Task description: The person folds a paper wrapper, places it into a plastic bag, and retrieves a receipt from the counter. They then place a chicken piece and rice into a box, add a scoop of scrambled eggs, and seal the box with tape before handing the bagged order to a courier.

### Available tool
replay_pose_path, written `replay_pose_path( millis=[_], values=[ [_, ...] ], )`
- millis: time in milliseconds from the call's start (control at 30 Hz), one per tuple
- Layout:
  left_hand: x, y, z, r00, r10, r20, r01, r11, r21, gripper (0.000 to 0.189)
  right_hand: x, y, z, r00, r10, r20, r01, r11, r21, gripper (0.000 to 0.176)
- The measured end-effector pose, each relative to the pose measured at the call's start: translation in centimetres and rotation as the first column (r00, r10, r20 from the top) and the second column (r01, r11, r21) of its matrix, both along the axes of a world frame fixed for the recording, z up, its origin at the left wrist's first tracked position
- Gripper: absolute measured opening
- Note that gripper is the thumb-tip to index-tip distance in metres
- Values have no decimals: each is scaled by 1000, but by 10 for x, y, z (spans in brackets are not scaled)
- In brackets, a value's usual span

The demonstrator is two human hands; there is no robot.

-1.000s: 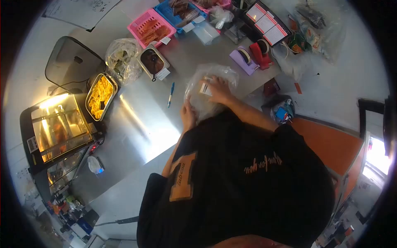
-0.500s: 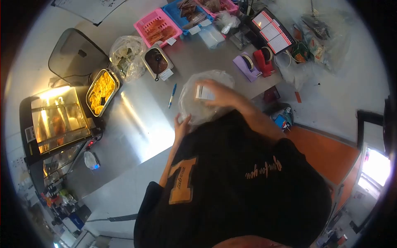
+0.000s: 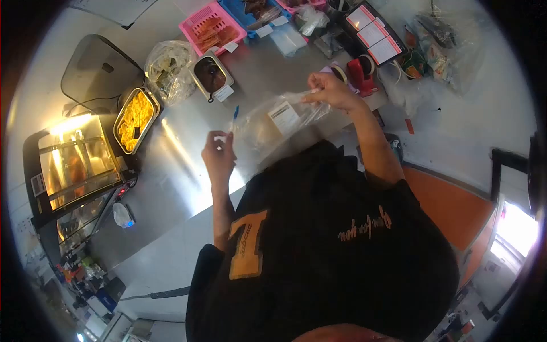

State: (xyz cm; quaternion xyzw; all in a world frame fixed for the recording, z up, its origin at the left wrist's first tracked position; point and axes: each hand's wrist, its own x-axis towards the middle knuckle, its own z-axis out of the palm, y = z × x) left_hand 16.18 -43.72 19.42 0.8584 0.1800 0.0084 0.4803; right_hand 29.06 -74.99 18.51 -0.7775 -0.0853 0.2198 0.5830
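A clear plastic bag is stretched between my hands above the steel counter. Through it, or on it, shows a white printed label beside something pale and roundish; whether the label lies inside cannot be made out. My right hand pinches the bag's upper right corner. At the opposite edge, my left hand has its fingers curled in a pinch on the plastic. Just behind the bag's left side lies a blue pen, partly covered.
On the metal counter stand a tray of yellow food, a pan of dark sauce, a knotted-looking bag of leaves and a pink basket. A red tape dispenser is near my right hand. A lit glass warmer occupies the left.
Both hands have lifted and spread apart, pulling the bag out wide. My right hand has left the label for the bag's corner; my left hand has moved up and left.
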Motion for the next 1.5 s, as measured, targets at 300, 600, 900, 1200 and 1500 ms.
replay_pose_path(
  millis=[300,600,900,1200,1500],
  values=[
    [18,-38,49,977,-16,211,-121,776,619,34,157,-78,-7,829,-218,514,390,886,-253,21],
    [82,-100,69,925,-261,277,101,870,483,23,291,-130,-160,665,-147,732,531,782,-325,16],
    [75,-102,52,950,84,300,-268,712,649,23,245,-137,-131,596,-721,-352,795,468,386,15],
    [9,-14,-3,947,202,-249,-231,969,-93,39,58,16,-22,955,293,-42,-129,541,831,13],
    [5,-21,-17,993,120,-13,-121,993,-4,15,-39,169,-117,413,784,463,-245,585,-773,12]
  ],
)
